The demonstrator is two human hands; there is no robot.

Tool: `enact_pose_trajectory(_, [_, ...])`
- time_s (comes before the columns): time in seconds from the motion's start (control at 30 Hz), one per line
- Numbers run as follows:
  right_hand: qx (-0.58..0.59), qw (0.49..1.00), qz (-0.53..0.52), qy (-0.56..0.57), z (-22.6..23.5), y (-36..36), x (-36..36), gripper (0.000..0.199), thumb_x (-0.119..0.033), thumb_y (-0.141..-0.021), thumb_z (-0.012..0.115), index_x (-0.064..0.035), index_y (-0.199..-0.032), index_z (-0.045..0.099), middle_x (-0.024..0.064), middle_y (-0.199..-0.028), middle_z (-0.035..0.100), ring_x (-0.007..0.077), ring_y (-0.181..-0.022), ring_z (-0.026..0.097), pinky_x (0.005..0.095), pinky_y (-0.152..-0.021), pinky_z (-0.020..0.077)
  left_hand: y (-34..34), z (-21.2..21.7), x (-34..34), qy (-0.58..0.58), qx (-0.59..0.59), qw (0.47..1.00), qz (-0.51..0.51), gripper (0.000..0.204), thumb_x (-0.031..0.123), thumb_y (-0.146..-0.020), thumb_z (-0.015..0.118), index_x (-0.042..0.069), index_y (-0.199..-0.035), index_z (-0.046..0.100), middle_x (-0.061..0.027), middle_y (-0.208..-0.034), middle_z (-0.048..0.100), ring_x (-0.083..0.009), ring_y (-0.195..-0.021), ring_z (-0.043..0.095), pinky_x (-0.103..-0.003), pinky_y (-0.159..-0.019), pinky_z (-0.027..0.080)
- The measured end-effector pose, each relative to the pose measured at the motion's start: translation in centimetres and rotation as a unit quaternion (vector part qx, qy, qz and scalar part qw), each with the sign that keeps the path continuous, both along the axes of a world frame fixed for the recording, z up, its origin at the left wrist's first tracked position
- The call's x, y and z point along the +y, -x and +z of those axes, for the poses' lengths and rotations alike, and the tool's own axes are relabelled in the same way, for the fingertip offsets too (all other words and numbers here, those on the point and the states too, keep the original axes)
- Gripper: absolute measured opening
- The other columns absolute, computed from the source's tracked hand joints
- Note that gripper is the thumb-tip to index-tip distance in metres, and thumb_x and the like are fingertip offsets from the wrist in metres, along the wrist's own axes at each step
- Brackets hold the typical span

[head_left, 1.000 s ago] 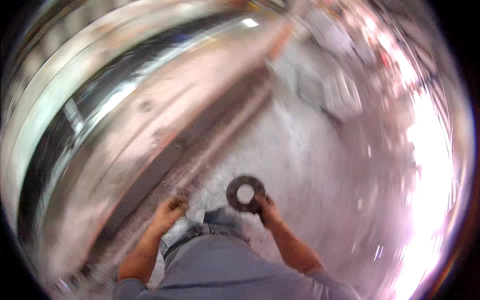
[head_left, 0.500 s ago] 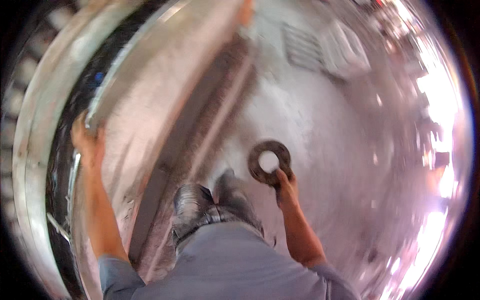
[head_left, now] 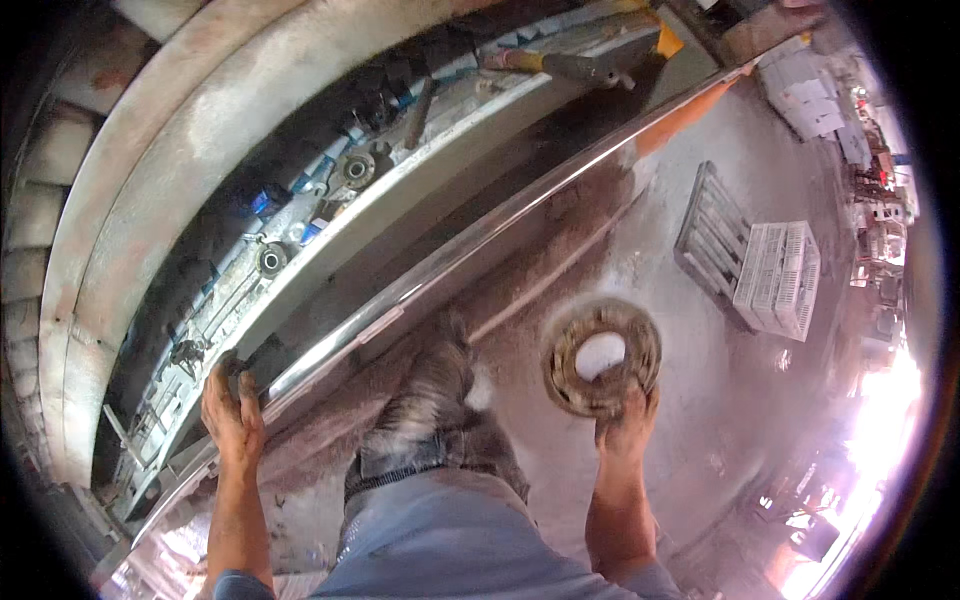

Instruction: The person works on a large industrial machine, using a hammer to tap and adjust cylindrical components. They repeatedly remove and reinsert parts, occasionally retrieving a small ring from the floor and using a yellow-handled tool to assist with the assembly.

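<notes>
My right hand [head_left: 624, 425] grips the lower edge of a ring-shaped metal part [head_left: 566, 362], brown and worn, with a wide round hole in its middle. It hangs over the floor to the right of my legs, slightly blurred. At the left, my left hand [head_left: 234, 410] is closed at the rim of a long metal panel [head_left: 340, 345] with a bright edge. Its fingertips look dark, and the exact grip is partly hidden. Beyond this hand runs a cluttered workbench [head_left: 440, 165]; two small round bearing-like parts [head_left: 356, 169] lie on it.
A grey slatted pallet [head_left: 708, 225] and a white plastic crate [head_left: 778, 275] stand on the floor at the right. A yellow-handled tool [head_left: 515, 60] lies on the bench's far end. White boxes [head_left: 800, 90] are stacked at the far right. A curved pale wall [head_left: 190, 140] backs the bench.
My view has turned, bringing the bench and crate into clearer sight. The ring-shaped part, still in my right hand, now appears lower and further right. My left hand appears lower, beside the panel's bright edge.
</notes>
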State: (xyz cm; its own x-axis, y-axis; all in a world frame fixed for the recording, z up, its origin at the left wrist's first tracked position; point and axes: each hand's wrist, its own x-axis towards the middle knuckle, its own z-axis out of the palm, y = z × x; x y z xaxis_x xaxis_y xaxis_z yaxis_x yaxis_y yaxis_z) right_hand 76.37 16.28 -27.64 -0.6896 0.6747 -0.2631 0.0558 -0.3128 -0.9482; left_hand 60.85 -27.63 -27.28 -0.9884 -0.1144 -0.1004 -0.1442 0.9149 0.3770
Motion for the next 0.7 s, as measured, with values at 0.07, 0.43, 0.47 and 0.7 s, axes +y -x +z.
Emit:
enact_pose_trajectory(0.07, [-0.043, 0.996, 0.023, -0.069, 1.5, 6.0, 1.7, 0.047, -0.033, -0.093, 0.071, 0.0031, -0.12, 0.056, 0.01, -0.104, 0.065, 0.0188, -0.092, 0.064, 0.033, -0.073, 0.0545, 0.0, 0.2, -0.2, 0.007, -0.02, 1.0, -0.02, 0.043, 0.033, -0.101, 0.057, -0.001, -0.127, 0.062, -0.0218, -0.118, 0.068, -0.0363, -0.107, 0.067, -0.045, -0.095, 0.05])
enact_pose_trajectory(0.43, [0.076, 0.884, 0.242, -0.393, 1.3, 27.4, 6.7, 0.042, -0.032, -0.072, 0.086, -0.002, -0.09, 0.063, 0.0126, -0.073, 0.065, 0.0302, -0.059, 0.064, 0.0378, -0.055, 0.052, -0.7, 0.5, -1.5, -0.052, -0.095, 0.994, 0.008, 0.032, 0.025, -0.085, 0.064, -0.001, -0.104, 0.068, -0.019, -0.094, 0.071, -0.0351, -0.088, 0.07, -0.044, -0.084, 0.053])
enact_pose_trajectory(0.47, [0.107, 0.837, 0.239, -0.481, 0.9, 27.7, 7.2, 0.042, -0.033, -0.07, 0.087, -0.0041, -0.086, 0.062, 0.0111, -0.071, 0.063, 0.0302, -0.057, 0.063, 0.0386, -0.054, 0.0512, -0.4, 0.8, -1.2, -0.025, -0.113, 0.993, 0.008, 0.031, 0.024, -0.084, 0.064, -0.001, -0.102, 0.068, -0.0182, -0.091, 0.071, -0.0341, -0.087, 0.07, -0.043, -0.084, 0.053])
enact_pose_trajectory(0.7, [0.038, 0.782, 0.339, -0.522, 0.0, 26.6, 7.1, 0.043, -0.048, -0.077, 0.079, -0.0112, -0.081, 0.058, 0.0087, -0.07, 0.064, 0.0299, -0.058, 0.063, 0.0456, -0.056, 0.0504, -0.4, 2.5, 0.1, 0.0, -0.221, 0.969, 0.107, 0.033, 0.032, -0.085, 0.066, 0.007, -0.107, 0.071, -0.0143, -0.092, 0.073, -0.0316, -0.084, 0.071, -0.041, -0.082, 0.055])
